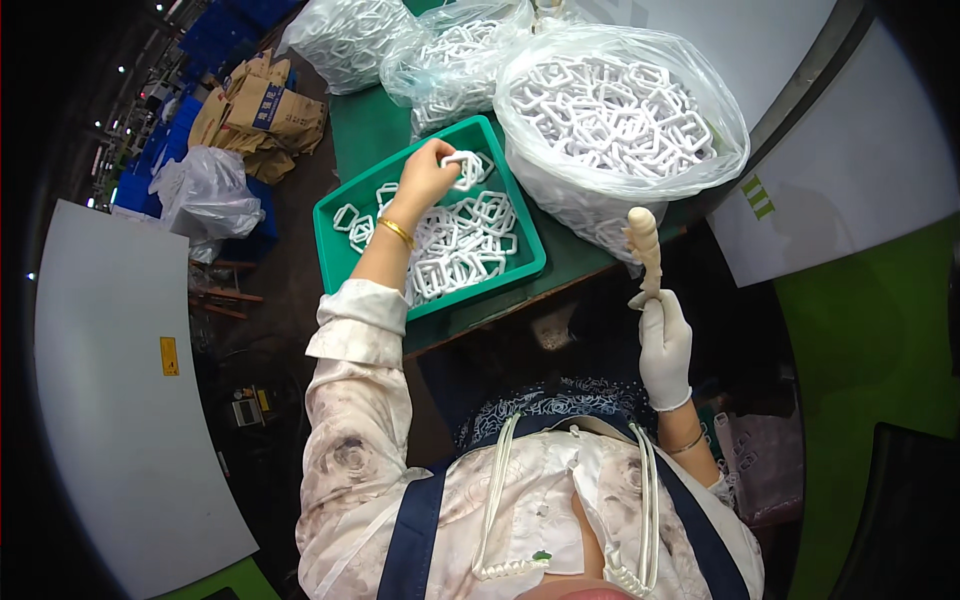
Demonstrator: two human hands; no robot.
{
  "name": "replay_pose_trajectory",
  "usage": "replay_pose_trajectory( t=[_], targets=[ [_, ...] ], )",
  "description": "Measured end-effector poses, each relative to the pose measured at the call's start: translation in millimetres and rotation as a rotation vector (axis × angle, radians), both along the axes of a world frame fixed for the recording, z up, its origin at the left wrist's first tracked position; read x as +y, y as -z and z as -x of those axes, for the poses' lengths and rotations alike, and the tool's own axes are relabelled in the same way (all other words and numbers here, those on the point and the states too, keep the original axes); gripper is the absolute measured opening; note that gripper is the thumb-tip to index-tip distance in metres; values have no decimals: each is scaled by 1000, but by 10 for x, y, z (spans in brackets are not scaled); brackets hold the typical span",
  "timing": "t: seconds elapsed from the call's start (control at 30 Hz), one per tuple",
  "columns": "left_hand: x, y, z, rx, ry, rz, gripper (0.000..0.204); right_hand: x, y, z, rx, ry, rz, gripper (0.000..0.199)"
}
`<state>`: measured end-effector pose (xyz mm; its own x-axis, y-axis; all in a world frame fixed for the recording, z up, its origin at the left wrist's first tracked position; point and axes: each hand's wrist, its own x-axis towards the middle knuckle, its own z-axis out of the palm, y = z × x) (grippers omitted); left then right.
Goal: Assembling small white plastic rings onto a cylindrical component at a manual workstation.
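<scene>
At far end of green tray (475,292) on worktop (365,125): bare left hand (427,182) pinches white links (465,168), fingers close together. Gloved right hand (665,348), clear of tray, holds pale ridged stick (648,250). Likely best: light pinch, slight tilt, so link corners slip free of neighbours.

A green table (362,128) carries a tray (347,262) along its near edge, a large bag (575,195) toward its right edge, two more bags (350,48) farther back.

Factory workshop — bulk white links (620,112), clear bags (575,200), brown cardboard (292,112)
</scene>
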<state>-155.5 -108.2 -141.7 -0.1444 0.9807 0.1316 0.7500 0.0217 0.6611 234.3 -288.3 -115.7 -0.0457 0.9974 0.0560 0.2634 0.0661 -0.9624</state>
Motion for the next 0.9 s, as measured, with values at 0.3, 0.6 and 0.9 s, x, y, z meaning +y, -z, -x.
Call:
replay_pose_trajectory(
  t=[0.3, 0.6, 0.9],
  targets=[
    [-200, -13, -387, 375, 311, 72, 32, -9, 52, 76, 23, 2, -89, 24],
    [-956, -401, -922, -383, 51, -142, 27, 103, -76, 321, 35, -157, -74, 25],
    [-1482, -356, -1638, -1333, 62, -225, 19, 221, -7, 544, 61, -119, 39, 18]
  ],
)
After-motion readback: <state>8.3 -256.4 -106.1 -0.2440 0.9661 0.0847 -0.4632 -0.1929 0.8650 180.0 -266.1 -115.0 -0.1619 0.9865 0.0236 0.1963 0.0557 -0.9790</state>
